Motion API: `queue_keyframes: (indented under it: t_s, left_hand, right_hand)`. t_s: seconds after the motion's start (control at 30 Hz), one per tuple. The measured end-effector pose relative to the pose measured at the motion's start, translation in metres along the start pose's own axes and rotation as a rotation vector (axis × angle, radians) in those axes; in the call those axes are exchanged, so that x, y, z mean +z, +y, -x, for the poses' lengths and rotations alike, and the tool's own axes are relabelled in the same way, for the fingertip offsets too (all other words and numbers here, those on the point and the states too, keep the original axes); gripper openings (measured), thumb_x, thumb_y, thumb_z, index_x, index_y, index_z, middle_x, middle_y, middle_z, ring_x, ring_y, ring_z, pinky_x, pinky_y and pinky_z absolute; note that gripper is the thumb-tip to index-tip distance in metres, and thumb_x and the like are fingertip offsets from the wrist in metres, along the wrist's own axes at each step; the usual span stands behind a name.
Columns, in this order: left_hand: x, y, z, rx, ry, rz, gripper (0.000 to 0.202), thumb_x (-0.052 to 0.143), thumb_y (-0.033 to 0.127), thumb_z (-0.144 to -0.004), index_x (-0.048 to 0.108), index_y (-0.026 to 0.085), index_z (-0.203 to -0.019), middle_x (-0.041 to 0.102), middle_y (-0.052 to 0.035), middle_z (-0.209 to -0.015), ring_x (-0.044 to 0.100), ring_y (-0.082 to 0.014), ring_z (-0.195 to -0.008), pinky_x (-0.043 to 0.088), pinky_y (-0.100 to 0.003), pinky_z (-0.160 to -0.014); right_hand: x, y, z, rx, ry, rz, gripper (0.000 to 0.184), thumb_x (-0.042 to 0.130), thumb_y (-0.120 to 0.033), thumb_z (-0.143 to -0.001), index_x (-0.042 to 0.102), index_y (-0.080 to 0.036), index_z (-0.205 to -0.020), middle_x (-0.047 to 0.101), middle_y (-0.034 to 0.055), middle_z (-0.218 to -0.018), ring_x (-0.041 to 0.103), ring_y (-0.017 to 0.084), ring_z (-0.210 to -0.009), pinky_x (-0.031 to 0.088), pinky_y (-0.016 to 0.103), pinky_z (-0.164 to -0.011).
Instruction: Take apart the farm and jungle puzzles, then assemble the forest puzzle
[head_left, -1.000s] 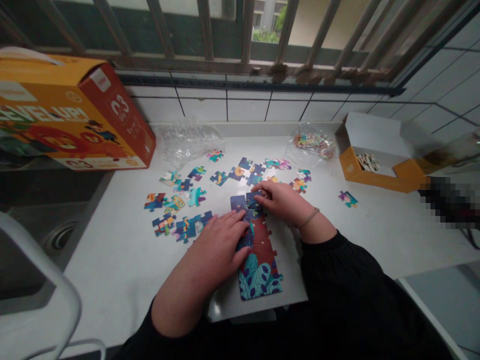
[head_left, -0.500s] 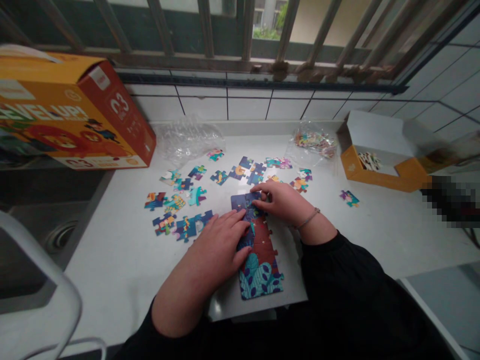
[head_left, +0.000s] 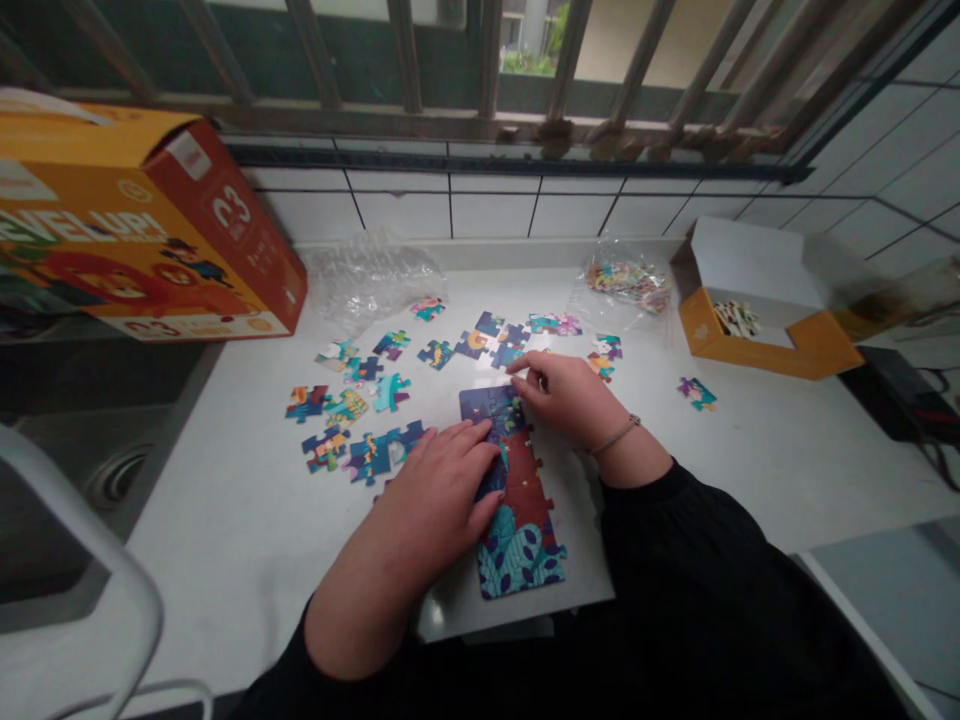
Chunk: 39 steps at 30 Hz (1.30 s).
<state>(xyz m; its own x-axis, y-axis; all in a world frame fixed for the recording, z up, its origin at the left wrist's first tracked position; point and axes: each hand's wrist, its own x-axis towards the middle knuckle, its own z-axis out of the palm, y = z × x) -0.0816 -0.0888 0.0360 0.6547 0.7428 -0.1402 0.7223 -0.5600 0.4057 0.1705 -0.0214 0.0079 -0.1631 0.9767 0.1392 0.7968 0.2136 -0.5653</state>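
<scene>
A joined strip of jigsaw pieces (head_left: 517,520) lies on the white counter (head_left: 247,520) in front of me, dark blue at the top and teal leaves at the bottom. My left hand (head_left: 442,490) lies flat and open on the strip's left side. My right hand (head_left: 570,400) is at the strip's top right corner, its fingers loosely bent and apart, the index fingertip touching the loose pieces (head_left: 506,352) just beyond. I see nothing held in it. More loose pieces (head_left: 352,400) are scattered to the left.
A big orange puzzle box (head_left: 150,240) stands at the back left beside a sink (head_left: 112,470). A clear empty bag (head_left: 375,275), a bag of pieces (head_left: 626,280) and an open orange tray box (head_left: 757,330) sit along the tiled wall. One stray piece (head_left: 696,393) lies right.
My right hand has slid a little away from me, off the strip's top piece to its upper corner and the loose pieces. My left hand has stayed flat on the strip.
</scene>
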Motion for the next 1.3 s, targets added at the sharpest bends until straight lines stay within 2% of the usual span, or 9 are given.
queue_keyframes:
  t_s: [0.1,0.17,0.33,0.47,0.6,0.77,0.93,1.07,1.3]
  left_hand:
    - [0.005,0.014,-0.003,0.08,-0.017,0.01,0.04,0.073,0.029,-0.105,0.071,0.021,-0.144,0.055,-0.0148,-0.176,0.05,-0.0392,-0.164,0.035,-0.07,-0.138]
    - [0.011,0.024,-0.006,0.172,-0.055,0.041,0.047,0.08,0.035,-0.102,0.069,0.023,-0.146,0.053,-0.0135,-0.177,0.047,-0.0394,-0.166,0.033,-0.072,-0.138]
    - [0.026,0.038,-0.011,0.274,-0.129,0.062,0.086,0.105,0.048,-0.078,0.066,0.027,-0.152,0.051,-0.0145,-0.178,0.038,-0.0475,-0.17,0.027,-0.079,-0.138]
    - [0.028,0.036,-0.011,0.258,-0.158,0.062,0.095,0.108,0.049,-0.072,0.066,0.025,-0.154,0.051,-0.0161,-0.179,0.038,-0.0487,-0.169,0.027,-0.079,-0.137]
    - [0.029,0.03,-0.009,0.256,-0.128,0.078,0.095,0.108,0.048,-0.073,0.065,0.026,-0.155,0.052,-0.0147,-0.178,0.039,-0.0478,-0.169,0.027,-0.078,-0.138]
    - [0.026,0.024,-0.008,0.244,-0.15,0.086,0.091,0.108,0.046,-0.072,0.068,0.027,-0.151,0.052,-0.0139,-0.178,0.039,-0.047,-0.169,0.025,-0.078,-0.138]
    - [0.02,0.02,-0.008,0.214,-0.149,0.084,0.086,0.109,0.044,-0.072,0.07,0.026,-0.147,0.054,-0.0143,-0.177,0.039,-0.0459,-0.169,0.025,-0.076,-0.139]
    - [0.014,0.016,-0.007,0.162,-0.173,0.074,0.087,0.108,0.041,-0.074,0.068,0.026,-0.15,0.051,-0.0152,-0.179,0.037,-0.0467,-0.17,0.024,-0.08,-0.138]
    - [0.005,0.013,-0.007,0.118,-0.19,0.1,0.084,0.108,0.033,-0.073,0.07,0.026,-0.148,0.05,-0.0154,-0.179,0.034,-0.0471,-0.172,0.017,-0.083,-0.138]
  right_hand:
    - [-0.004,0.006,-0.001,0.094,0.206,0.037,0.016,0.065,-0.027,-0.105,0.081,-0.022,-0.107,0.074,0.0028,-0.084,0.066,0.021,-0.078,0.044,0.034,-0.076]
    - [-0.005,0.01,-0.002,0.127,0.258,0.072,0.015,0.066,-0.026,-0.104,0.081,-0.021,-0.104,0.076,0.0053,-0.088,0.068,0.024,-0.083,0.046,0.036,-0.079]
    - [0.004,0.017,-0.006,0.034,0.248,0.161,0.014,0.066,-0.021,-0.1,0.08,-0.019,-0.104,0.079,0.0117,-0.101,0.07,0.031,-0.102,0.051,0.044,-0.097]
    - [0.012,0.019,-0.008,-0.059,0.214,0.146,0.017,0.07,-0.023,-0.101,0.079,-0.02,-0.114,0.08,0.0139,-0.117,0.07,0.033,-0.113,0.05,0.049,-0.107]
    - [0.019,0.02,-0.009,-0.089,0.166,0.147,0.023,0.074,-0.027,-0.101,0.078,-0.024,-0.124,0.081,0.0127,-0.128,0.069,0.033,-0.121,0.051,0.051,-0.111]
    - [0.02,0.022,-0.011,-0.052,0.152,0.189,0.016,0.08,-0.031,-0.1,0.08,-0.024,-0.115,0.082,0.0113,-0.118,0.069,0.034,-0.116,0.053,0.05,-0.106]
    - [0.011,0.024,-0.009,-0.024,0.166,0.196,0.02,0.084,-0.029,-0.096,0.08,-0.023,-0.115,0.082,0.0108,-0.108,0.07,0.032,-0.105,0.052,0.049,-0.104]
    - [0.001,0.025,-0.004,0.008,0.165,0.192,0.028,0.087,-0.026,-0.091,0.08,-0.022,-0.118,0.082,0.0103,-0.104,0.07,0.032,-0.102,0.055,0.048,-0.099]
    - [-0.01,0.027,0.0,-0.01,0.093,0.162,0.044,0.093,-0.023,-0.086,0.08,-0.021,-0.129,0.082,0.0108,-0.109,0.072,0.032,-0.105,0.057,0.047,-0.098]
